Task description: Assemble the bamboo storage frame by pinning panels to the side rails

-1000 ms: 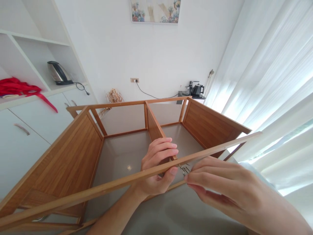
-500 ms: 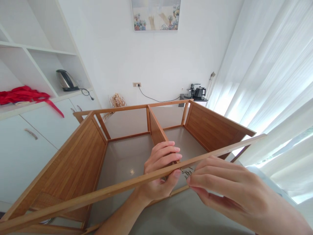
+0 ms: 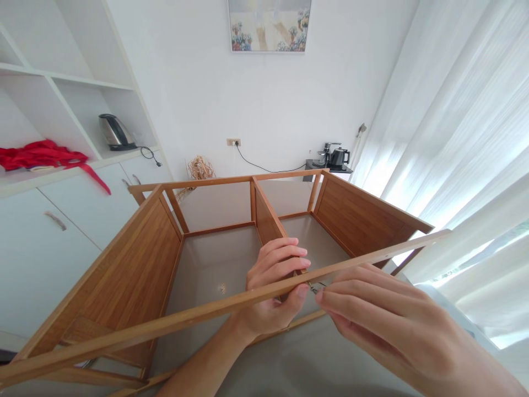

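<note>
My left hand (image 3: 275,286) is closed around a long wooden rail (image 3: 185,317) and the near end of the upright middle panel (image 3: 268,212). Its fingers lie over the panel's edge, and the thumb presses from the near side. Just right of that thumb, a small brass-coloured screw (image 3: 311,286) shows at the joint under the rail. My right hand (image 3: 380,314) pinches a thin metal tool (image 3: 316,290) whose tip meets the screw. The fingers hide most of this tool. Both parts belong to a wooden frame with slatted side panels (image 3: 132,264).
The frame's right side panel (image 3: 363,209) rises near the white curtain (image 3: 463,110). White cabinets (image 3: 70,220) stand at left, with an electric kettle (image 3: 115,132) and red cloth (image 3: 45,155). A small dark stand (image 3: 308,168) carries a coffee maker and a black kettle (image 3: 339,157).
The view has shifted slightly. Several thin metal shapes by the right fingertips now appear as one screw and a thin tool, the right hand having turned a little. My left hand keeps its grip.
</note>
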Demonstrator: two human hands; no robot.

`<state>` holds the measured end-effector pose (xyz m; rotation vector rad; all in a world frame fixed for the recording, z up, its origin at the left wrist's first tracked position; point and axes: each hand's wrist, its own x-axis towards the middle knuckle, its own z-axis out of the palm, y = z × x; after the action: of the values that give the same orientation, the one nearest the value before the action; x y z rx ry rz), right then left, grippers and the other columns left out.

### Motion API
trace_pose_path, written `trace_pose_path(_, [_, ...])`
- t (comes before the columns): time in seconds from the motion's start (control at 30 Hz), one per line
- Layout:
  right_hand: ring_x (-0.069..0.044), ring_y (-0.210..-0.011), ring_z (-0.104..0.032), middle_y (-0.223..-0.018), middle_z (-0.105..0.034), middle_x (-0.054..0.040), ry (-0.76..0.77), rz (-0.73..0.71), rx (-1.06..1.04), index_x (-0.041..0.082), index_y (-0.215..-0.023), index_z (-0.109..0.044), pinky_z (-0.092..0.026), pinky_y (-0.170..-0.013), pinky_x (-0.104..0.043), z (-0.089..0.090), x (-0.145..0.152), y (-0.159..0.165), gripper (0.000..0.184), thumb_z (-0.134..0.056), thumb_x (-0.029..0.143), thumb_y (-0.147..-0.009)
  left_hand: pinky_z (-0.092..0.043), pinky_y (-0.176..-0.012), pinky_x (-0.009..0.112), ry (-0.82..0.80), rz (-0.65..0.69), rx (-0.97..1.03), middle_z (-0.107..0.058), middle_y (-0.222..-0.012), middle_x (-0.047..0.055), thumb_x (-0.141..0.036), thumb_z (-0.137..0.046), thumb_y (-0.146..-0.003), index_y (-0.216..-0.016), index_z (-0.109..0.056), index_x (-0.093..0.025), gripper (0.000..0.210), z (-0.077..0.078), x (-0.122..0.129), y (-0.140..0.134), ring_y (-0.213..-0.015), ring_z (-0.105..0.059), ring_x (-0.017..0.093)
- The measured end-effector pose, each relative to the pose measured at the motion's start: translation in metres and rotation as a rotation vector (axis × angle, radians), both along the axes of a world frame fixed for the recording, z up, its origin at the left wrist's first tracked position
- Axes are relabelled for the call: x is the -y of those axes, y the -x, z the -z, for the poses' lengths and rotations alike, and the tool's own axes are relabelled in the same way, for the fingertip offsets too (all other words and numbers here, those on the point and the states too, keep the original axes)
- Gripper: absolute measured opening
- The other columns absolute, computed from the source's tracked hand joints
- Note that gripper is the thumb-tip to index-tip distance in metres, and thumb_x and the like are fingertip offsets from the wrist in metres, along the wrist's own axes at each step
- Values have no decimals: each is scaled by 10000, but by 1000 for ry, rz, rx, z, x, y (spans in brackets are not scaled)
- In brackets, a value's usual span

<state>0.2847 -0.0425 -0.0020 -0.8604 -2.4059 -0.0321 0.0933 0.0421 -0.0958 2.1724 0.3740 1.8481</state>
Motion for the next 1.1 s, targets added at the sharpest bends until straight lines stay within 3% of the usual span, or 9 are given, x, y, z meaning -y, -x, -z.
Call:
trace_pose_path(0.2, [-204, -1000, -659, -1071, -709, -87, -48, 40, 45, 159, -1231, -615, -546, -850, -324, 7, 14, 6, 295, -561, 88, -950, -529, -1026, 521, -4, -3, 25, -719, -1100, 92, -123, -647, -841, -1119, -670, -201, 290, -1, 1, -2, -1179, -628, 277])
trace_pose_path(0.4, [-241, -1086, -643, -1119, -710, -125, -227, 70, 59, 100, -1287, -584, -531, -898, -378, 20, 22, 8, 350, -519, 48, -947, -523, -1035, 506, -13, -4, 45, -723, -1088, 82, -135, -647, -846, -1094, -676, -205, 258, -2, 1, -2, -1180, -630, 266])
trace_pose_path(0.8, [-217, -1096, -636, -1170, -690, -101, -165, 166, 35, 184, -1309, -589, -550, -909, -382, 31, 24, 5, 406, -519, 26, -941, -525, -1036, 483, -21, -5, 82, -737, -1075, 75, -153, -658, -846, -1059, -692, -209, 223, -2, 1, -4, -1170, -644, 255])
trace_pose_path(1.1, [-225, -1115, -661, -1143, -721, -116, -261, 116, 130, 138, -1301, -607, -573, -905, -362, 15, 26, 10, 362, -529, 63, -955, -531, -1024, 489, -30, 0, 94, -737, -1078, 81, -133, -673, -822, -1063, -696, -202, 251, -1, 0, -4, -1168, -639, 261])
